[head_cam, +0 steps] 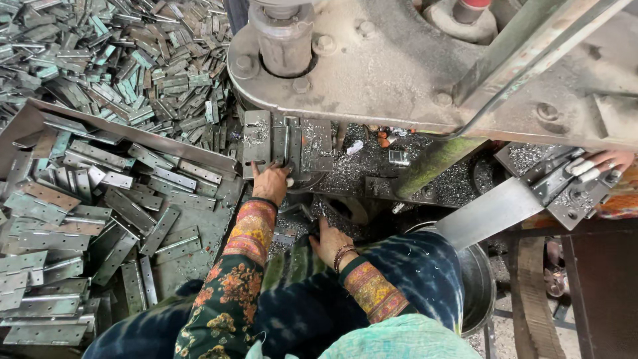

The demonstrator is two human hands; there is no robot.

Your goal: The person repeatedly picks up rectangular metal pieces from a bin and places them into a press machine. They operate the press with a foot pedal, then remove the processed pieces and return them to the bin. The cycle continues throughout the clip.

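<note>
While the big grey press (399, 60) fills the top of the view, a wide heap of flat metal hinge plates (119, 60) spreads across the left, and more lie in a sheet-metal tray (40, 116) below it. At the press bed sits a small metal die block (279, 143), strewn with shavings. Her left hand (271, 183) reaches up to it, fingers curled on a small metal piece at its lower edge. Her right hand (330, 242) rests lower down, open, holding nothing. Far right, another person's hand (608, 161) touches a steel chute (492, 213)
</note>
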